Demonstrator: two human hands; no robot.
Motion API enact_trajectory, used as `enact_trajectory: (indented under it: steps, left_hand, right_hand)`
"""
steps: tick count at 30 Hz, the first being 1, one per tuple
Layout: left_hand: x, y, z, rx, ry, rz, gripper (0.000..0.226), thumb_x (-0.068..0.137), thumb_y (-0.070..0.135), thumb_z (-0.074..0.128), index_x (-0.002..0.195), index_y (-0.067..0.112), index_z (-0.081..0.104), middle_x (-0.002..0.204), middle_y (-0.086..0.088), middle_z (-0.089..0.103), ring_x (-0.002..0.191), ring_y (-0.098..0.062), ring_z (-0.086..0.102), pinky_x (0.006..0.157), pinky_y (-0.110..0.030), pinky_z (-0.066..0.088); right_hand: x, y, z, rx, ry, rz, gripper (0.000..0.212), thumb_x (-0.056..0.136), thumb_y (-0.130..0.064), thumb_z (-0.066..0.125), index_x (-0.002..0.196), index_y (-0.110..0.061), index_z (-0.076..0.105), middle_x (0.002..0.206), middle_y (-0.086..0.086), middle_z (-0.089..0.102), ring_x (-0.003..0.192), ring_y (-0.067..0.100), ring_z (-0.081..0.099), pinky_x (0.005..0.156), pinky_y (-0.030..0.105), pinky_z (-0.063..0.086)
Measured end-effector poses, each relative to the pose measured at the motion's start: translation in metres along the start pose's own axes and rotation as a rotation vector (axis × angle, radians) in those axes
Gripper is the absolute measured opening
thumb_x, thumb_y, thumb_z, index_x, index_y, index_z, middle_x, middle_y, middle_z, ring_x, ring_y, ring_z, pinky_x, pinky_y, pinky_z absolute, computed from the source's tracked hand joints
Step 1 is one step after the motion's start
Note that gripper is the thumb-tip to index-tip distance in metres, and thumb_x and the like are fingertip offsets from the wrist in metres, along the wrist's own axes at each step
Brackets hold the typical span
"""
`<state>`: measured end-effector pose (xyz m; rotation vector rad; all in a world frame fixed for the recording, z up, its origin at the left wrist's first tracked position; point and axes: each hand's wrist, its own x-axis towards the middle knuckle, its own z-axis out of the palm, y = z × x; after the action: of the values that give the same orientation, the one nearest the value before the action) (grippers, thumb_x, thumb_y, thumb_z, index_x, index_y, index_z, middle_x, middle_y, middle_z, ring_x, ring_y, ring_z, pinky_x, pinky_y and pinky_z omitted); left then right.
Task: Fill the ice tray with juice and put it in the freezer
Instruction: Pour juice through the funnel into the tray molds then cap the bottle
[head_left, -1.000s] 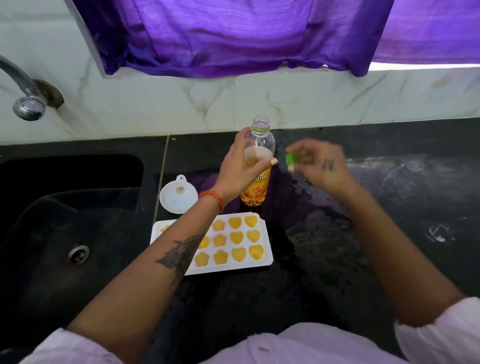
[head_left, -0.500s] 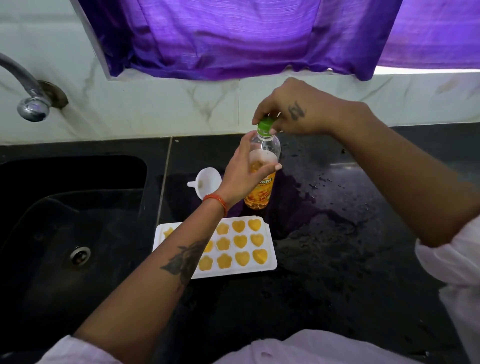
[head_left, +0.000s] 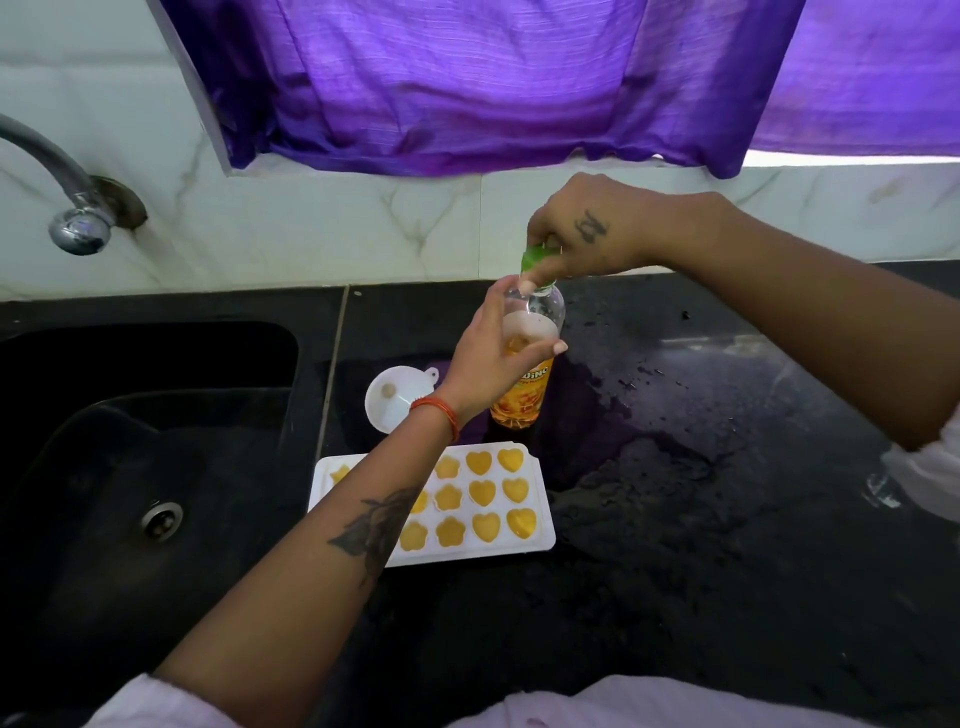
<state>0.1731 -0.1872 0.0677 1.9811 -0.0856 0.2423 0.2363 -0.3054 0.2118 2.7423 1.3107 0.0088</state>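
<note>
Twelve or so visible tray (head_left: 540, 512) cells brim with juice at lower centre of the table (head_left: 701, 545); lifting it unevenly could slop them. Behind, left hand (head_left: 485, 358) grips the bottle (head_left: 524, 395); right hand (head_left: 587, 234) pinches the cap (head_left: 535, 258), which could cross-thread.

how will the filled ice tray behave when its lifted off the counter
The ice tray looks like thin white plastic, so it may flex if lifted by one end. Its visible cells hold juice close to the rims, so even a slight tilt would probably spill. Full of liquid, it is likely heavier than it looks; two hands, kept level, seems safest.
</note>
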Motion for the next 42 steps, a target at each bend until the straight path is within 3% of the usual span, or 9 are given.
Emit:
enact_trajectory:
  steps: [3, 9, 15, 22, 27, 32, 36, 40, 42]
  left_hand:
    - [0.001, -0.002, -0.006, -0.060, -0.044, -0.053, 0.084, 0.074, 0.030, 0.078, 0.141, 0.024, 0.027, 0.137, -0.007, 0.045, 0.117, -0.022, 0.053, 0.096, -0.036, 0.050]
    - [-0.003, -0.010, -0.012, -0.144, -0.072, -0.094, 0.073, 0.073, 0.029, 0.079, 0.133, 0.033, 0.037, 0.125, 0.000, 0.055, 0.106, -0.013, 0.059, 0.083, -0.026, 0.053]
    - [0.001, -0.011, -0.012, -0.098, -0.045, -0.067, 0.077, 0.068, 0.029, 0.083, 0.133, 0.026, 0.043, 0.127, -0.009, 0.051, 0.110, -0.023, 0.058, 0.091, -0.045, 0.053]
    - [0.002, -0.010, -0.014, -0.025, -0.026, -0.039, 0.076, 0.070, 0.032, 0.081, 0.134, 0.026, 0.042, 0.126, -0.005, 0.051, 0.110, -0.020, 0.055, 0.091, -0.042, 0.052]
    - [0.006, -0.006, -0.020, 0.010, -0.085, -0.034, 0.077, 0.070, 0.031, 0.082, 0.136, 0.024, 0.043, 0.126, -0.002, 0.054, 0.110, -0.019, 0.056, 0.093, -0.041, 0.052]
    - [0.007, -0.003, -0.025, -0.032, -0.157, -0.056, 0.081, 0.072, 0.026, 0.081, 0.140, 0.028, 0.036, 0.124, 0.005, 0.056, 0.109, -0.016, 0.058, 0.090, -0.034, 0.052]
    - [0.007, -0.005, -0.027, -0.070, -0.220, -0.107, 0.080, 0.076, 0.021, 0.077, 0.140, 0.029, 0.030, 0.130, -0.002, 0.055, 0.115, -0.020, 0.057, 0.098, -0.042, 0.049]
    - [0.010, -0.004, -0.029, -0.080, -0.274, -0.121, 0.079, 0.079, 0.018, 0.074, 0.143, 0.026, 0.028, 0.134, -0.005, 0.052, 0.119, -0.021, 0.054, 0.100, -0.046, 0.047]
    - [0.010, -0.004, -0.028, -0.090, -0.261, -0.118, 0.078, 0.080, 0.018, 0.074, 0.143, 0.026, 0.030, 0.132, -0.005, 0.054, 0.118, -0.022, 0.056, 0.100, -0.048, 0.047]
  right_hand:
    - [-0.001, -0.002, -0.002, 0.004, -0.020, -0.057, 0.048, 0.082, -0.040, 0.065, 0.121, -0.013, 0.059, 0.106, 0.011, 0.068, 0.084, 0.020, 0.054, 0.075, 0.027, 0.041]
    - [-0.001, 0.004, -0.014, 0.071, 0.036, -0.136, 0.035, 0.075, -0.017, 0.075, 0.109, -0.022, 0.067, 0.102, 0.004, 0.069, 0.077, 0.014, 0.057, 0.070, 0.024, 0.038]
    - [0.007, -0.001, -0.006, 0.004, -0.009, -0.158, 0.034, 0.076, -0.021, 0.074, 0.109, -0.020, 0.068, 0.104, 0.003, 0.069, 0.073, 0.010, 0.050, 0.071, 0.022, 0.036]
    - [0.011, -0.002, -0.001, -0.069, -0.015, -0.091, 0.045, 0.082, -0.045, 0.063, 0.106, -0.007, 0.067, 0.093, 0.012, 0.069, 0.075, 0.025, 0.058, 0.071, 0.030, 0.046]
    - [0.006, 0.003, -0.012, -0.032, 0.002, -0.166, 0.031, 0.082, -0.029, 0.068, 0.111, -0.016, 0.066, 0.100, 0.005, 0.069, 0.075, 0.015, 0.052, 0.070, 0.026, 0.038]
    - [0.007, 0.003, -0.016, 0.017, -0.047, -0.169, 0.036, 0.074, -0.021, 0.075, 0.110, -0.023, 0.068, 0.101, -0.001, 0.069, 0.069, 0.007, 0.050, 0.065, 0.022, 0.038]
    - [0.009, 0.002, -0.009, -0.023, -0.044, -0.192, 0.033, 0.075, -0.015, 0.073, 0.107, -0.023, 0.070, 0.101, 0.001, 0.071, 0.076, 0.010, 0.050, 0.073, 0.022, 0.037]
    - [0.010, 0.006, -0.009, -0.025, -0.034, -0.219, 0.033, 0.074, -0.017, 0.074, 0.107, -0.021, 0.070, 0.098, -0.001, 0.072, 0.073, 0.009, 0.053, 0.071, 0.022, 0.039]
    - [0.010, 0.008, -0.007, -0.027, -0.015, -0.195, 0.029, 0.077, -0.030, 0.072, 0.103, -0.016, 0.071, 0.088, 0.002, 0.072, 0.065, 0.011, 0.053, 0.067, 0.024, 0.041]
